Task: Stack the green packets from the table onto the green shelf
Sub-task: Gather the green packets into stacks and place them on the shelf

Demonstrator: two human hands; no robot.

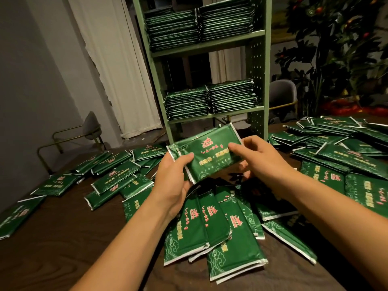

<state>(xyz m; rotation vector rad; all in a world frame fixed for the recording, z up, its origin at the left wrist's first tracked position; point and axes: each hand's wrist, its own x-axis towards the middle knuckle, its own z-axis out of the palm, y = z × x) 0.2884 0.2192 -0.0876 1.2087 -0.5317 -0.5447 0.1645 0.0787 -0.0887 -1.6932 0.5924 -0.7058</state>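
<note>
A small bundle of green packets [210, 152] with red and gold print is held above the table, tilted, in front of the green shelf [257, 66]. My left hand [174, 173] grips its left end, thumb on top and fingers underneath. My right hand [256, 158] holds the right end, thumb and fingers curled on the top face. Several loose green packets [212, 223] lie scattered on the dark wooden table [63, 238] beneath my hands. The shelf carries stacked packets on its upper level [199, 26] and its lower level [210, 101].
More packets spread over the table's left side [113, 175] and pile up on the right [346, 148]. A grey chair [90, 127] stands at the left, another chair [281, 93] behind the shelf. A leafy plant [336, 49] and white curtains [109, 59] fill the background.
</note>
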